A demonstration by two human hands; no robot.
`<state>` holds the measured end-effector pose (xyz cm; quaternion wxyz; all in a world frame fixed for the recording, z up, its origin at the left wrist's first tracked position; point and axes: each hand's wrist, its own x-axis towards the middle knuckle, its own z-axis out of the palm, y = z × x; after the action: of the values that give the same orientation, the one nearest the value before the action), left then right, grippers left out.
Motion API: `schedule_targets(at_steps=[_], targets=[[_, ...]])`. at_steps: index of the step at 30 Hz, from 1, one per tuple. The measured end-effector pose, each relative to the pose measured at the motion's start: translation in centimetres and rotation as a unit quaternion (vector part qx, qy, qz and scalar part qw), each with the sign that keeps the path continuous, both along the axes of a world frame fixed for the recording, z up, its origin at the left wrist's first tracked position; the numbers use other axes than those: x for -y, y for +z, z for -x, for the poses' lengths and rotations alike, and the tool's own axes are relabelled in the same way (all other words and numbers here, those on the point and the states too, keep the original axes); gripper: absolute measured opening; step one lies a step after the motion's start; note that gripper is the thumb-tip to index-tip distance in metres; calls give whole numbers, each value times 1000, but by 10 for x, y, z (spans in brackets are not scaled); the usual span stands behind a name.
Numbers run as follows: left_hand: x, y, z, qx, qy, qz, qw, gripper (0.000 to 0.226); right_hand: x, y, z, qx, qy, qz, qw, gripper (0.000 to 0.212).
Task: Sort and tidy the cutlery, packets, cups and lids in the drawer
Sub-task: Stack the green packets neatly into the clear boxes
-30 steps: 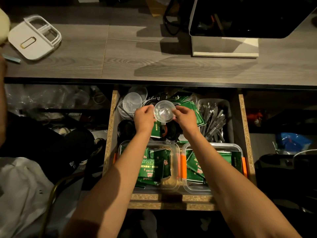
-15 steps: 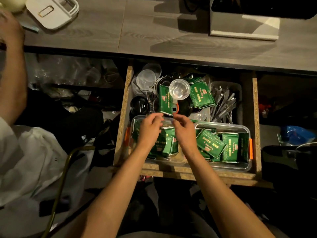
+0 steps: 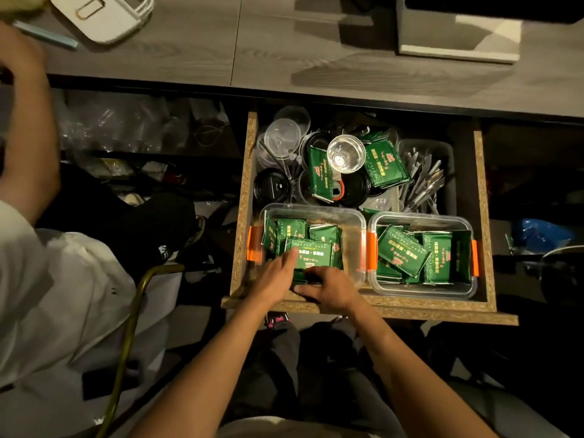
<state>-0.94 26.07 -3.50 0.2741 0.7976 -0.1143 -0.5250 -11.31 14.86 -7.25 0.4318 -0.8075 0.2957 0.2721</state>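
The wooden drawer (image 3: 242, 216) stands pulled out. At its front left, a clear container (image 3: 316, 212) with orange clips holds green packets (image 3: 316, 252). Both my hands are inside it. My left hand (image 3: 276, 276) presses a straight index finger on the top packet. My right hand (image 3: 330, 287) curls its fingers round packets at the container's near edge. A second clear container (image 3: 417, 218) of green packets sits to the right. Behind lie a clear cup (image 3: 346, 153) on loose packets (image 3: 384, 165), clear lids (image 3: 282, 139), black lids (image 3: 271, 186) and a grey tray of cutlery (image 3: 423, 181).
Another person in white (image 3: 47, 295) sits at the left, with an arm (image 3: 28, 121) raised to the grey countertop (image 3: 284, 42). A white box (image 3: 104, 14) and a white-based appliance (image 3: 458, 36) stand on it. A brass chair frame (image 3: 132, 311) is beside the drawer.
My hands let go of the clear cup, which now sits on the loose packets at the back. Both hands came forward into the left container of packets.
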Motion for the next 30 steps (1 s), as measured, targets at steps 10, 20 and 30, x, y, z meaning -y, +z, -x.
schedule_targets(at_steps=[10, 20, 30], targets=[[-6, 7, -9, -32, 2, 38, 999, 82, 13, -2, 0, 79, 58, 117, 988, 20], [42, 25, 2, 58, 4, 86, 995, 45, 57, 42, 15, 216, -300, 23, 929, 24], [82, 59, -1, 22, 313, 186, 931, 51, 125, 107, 10, 186, -172, -115, 960, 22]])
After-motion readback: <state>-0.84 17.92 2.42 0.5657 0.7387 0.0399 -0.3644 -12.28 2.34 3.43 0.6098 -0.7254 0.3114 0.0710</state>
